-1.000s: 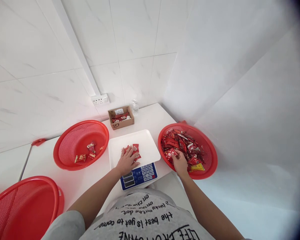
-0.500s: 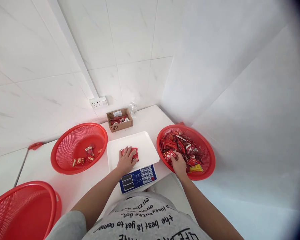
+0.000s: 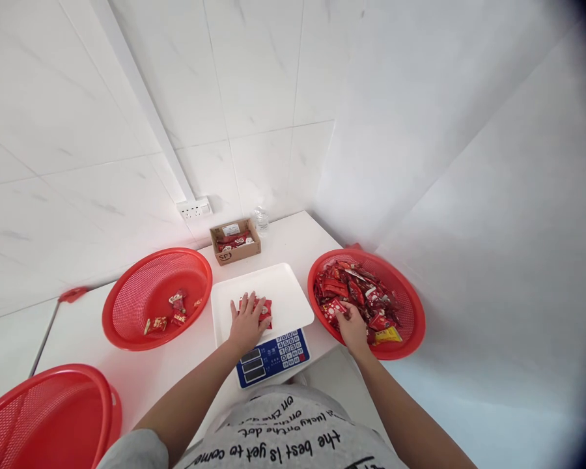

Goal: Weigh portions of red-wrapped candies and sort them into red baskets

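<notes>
My left hand (image 3: 247,324) lies with fingers spread over red snack packets (image 3: 267,312) on the white pan (image 3: 288,293) of a digital scale. The hand covers part of the packets. Below it shows the scale's blue panel (image 3: 273,358) with keys and displays. At the right, my right hand (image 3: 353,327) reaches over the near rim of a red mesh basket (image 3: 413,293). Its thumb and fingers pinch a red packet with white dots (image 3: 332,310). Many red wrapped packets (image 3: 356,280) fill that basket, with a yellow one (image 3: 388,335) near the front.
A red basket (image 3: 120,299) with several packets stands left of the scale. Another red basket (image 3: 95,397) is at the lower left. Behind the scale are a small cardboard box (image 3: 239,254) of red packets and a clear plastic container (image 3: 261,221). A wall socket (image 3: 194,208) sits above the table.
The view has tilted slightly, so everything sits a little lower in it. The left hand's fingers are spread a bit wider over the packets. The right hand keeps its pinch on the dotted packet.
</notes>
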### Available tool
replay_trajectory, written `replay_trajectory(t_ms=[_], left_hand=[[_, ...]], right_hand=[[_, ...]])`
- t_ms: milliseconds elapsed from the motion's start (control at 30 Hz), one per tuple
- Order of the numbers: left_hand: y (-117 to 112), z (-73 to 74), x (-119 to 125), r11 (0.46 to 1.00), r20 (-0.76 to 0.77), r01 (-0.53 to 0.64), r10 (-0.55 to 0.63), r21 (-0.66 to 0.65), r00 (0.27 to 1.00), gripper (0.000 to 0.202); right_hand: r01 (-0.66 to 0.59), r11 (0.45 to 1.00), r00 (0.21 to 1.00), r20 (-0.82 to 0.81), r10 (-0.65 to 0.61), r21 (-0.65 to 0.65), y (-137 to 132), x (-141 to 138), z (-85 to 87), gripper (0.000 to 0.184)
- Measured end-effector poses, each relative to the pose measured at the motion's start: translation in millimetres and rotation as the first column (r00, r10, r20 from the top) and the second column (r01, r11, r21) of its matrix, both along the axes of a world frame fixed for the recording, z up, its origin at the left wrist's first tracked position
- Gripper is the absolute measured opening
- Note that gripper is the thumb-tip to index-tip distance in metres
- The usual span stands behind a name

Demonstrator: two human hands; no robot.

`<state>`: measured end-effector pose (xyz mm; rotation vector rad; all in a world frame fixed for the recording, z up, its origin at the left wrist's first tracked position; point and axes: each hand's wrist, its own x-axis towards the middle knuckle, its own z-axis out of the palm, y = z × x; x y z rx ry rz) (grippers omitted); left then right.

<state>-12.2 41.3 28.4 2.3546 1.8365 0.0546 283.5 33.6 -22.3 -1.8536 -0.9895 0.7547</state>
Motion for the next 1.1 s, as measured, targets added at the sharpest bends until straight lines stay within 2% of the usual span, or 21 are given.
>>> replay_trajectory(t_ms=[133, 300, 433, 600, 733, 800, 867, 967, 1100], left_hand=[[0.2, 4.7, 14.8, 0.977, -0.018, -0.190, 0.190, -0.099, 0.982, 0.060], [2.6, 5.6, 21.6, 0.953, 0.005, -0.259, 0.263, -0.159, 0.965, 0.059], [1.5, 0.0, 19.6, 0.967, -0.001, -0.227, 0.229, -0.118, 0.973, 0.056], [4.2, -8.5, 7.6, 0.999, 0.008, -0.036, 0.037, -0.026, 0.999, 0.052], [11.2, -11.7, -3.7, 0.995, 0.014, 0.098, -0.098, -0.011, 0.995, 0.053], [12.8, -10.8, -5.1, 0.992, 0.011, 0.124, -0.124, -0.002, 0.992, 0.055], [11.8, -8.6, -1.9, 0.995, 0.006, 0.096, -0.096, 0.017, 0.995, 0.059], [7.7, -4.8, 9.6, 0.999, -0.002, -0.017, 0.017, 0.037, 1.000, 0.062], [5.6, -4.0, 23.6, 0.992, -0.001, -0.129, 0.129, -0.005, 0.992, 0.062]], right_hand=[[0.003, 1.000, 1.000, 0.005, -0.003, 0.005, -0.3, 1.0, -2.9, 0.045], [0.011, 1.000, 1.000, 0.013, -0.011, 0.010, -0.9, 0.5, -2.9, 0.044], [0.021, 1.000, 1.000, -0.005, -0.021, 0.009, -0.9, 0.3, -1.6, 0.044], [0.011, 1.000, 1.000, -0.002, -0.011, 0.001, -1.9, -0.3, 0.5, 0.044], [0.008, 1.000, 1.000, -0.009, -0.008, 0.005, -2.0, -0.3, 1.0, 0.044], [0.011, 1.000, 1.000, -0.005, -0.011, 0.000, -1.6, 0.0, 0.9, 0.044], [0.012, 1.000, 1.000, 0.009, -0.012, -0.015, -1.3, 0.1, 1.6, 0.045], [0.006, 0.999, 0.999, 0.036, -0.005, -0.032, -1.3, -0.8, 4.5, 0.047], [0.011, 1.000, 0.999, 0.053, -0.011, -0.010, -2.1, -2.9, 9.7, 0.045]])
